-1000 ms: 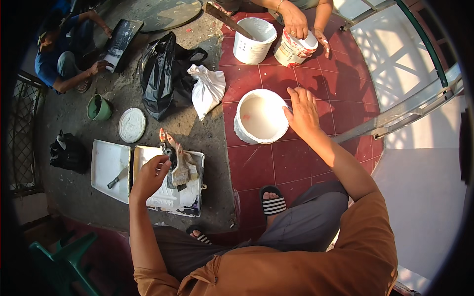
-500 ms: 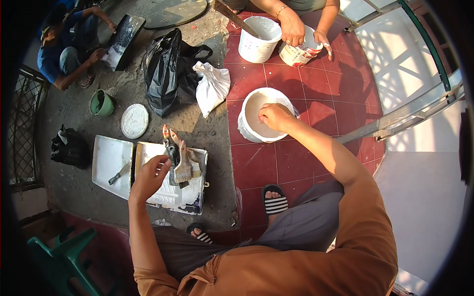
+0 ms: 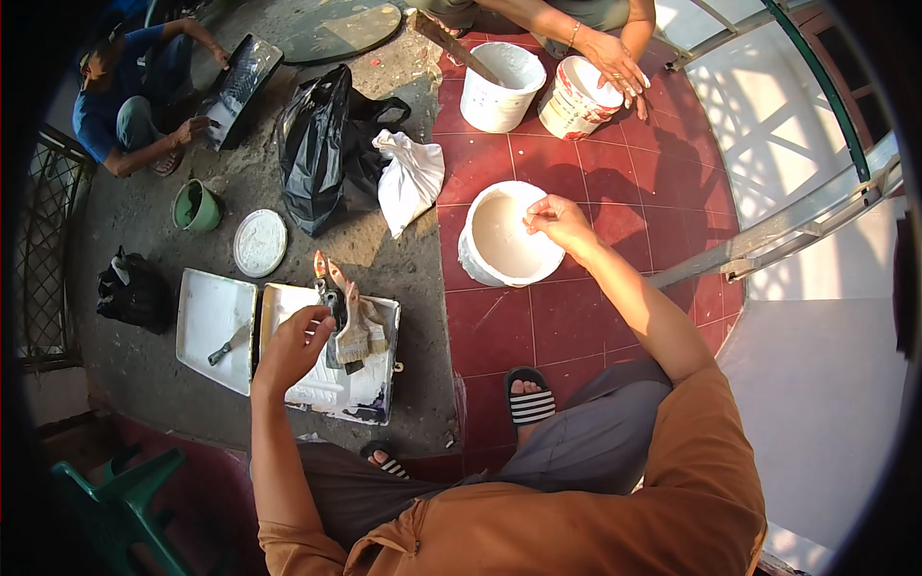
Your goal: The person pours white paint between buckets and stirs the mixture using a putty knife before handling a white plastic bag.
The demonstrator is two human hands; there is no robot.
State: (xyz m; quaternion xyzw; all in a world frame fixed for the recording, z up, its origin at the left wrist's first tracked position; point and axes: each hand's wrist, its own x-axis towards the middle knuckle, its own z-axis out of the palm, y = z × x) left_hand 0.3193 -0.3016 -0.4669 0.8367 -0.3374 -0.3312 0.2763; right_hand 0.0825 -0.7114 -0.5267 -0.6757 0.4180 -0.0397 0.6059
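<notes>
My right hand (image 3: 560,221) is over the right rim of a white bucket (image 3: 465,252) holding pale liquid. Its fingers are pinched together, and whatever they may hold is too small to make out. My left hand (image 3: 294,348) hovers by a white paint tray (image 3: 317,389), fingers curved and apart, with nothing visible in it. Just past those fingertips, several paintbrushes (image 3: 353,336) with pale bristles lie across the tray beside a dark-handled tool (image 3: 335,305). Whether the left fingers touch that tool cannot be seen.
Left lies a second tray (image 3: 206,317) with a scraper (image 3: 229,346). A round lid (image 3: 260,243), green pot (image 3: 197,205), black bag (image 3: 317,154) and white sack (image 3: 411,182) stand beyond. Two people work near a red-marked bucket (image 3: 573,106) and black tray (image 3: 245,82). A ladder (image 3: 797,235) leans right.
My right hand has come up from inside the bucket to its right rim. The left hand barely moves. Across from me, a person's hands have lifted over the red-marked bucket.
</notes>
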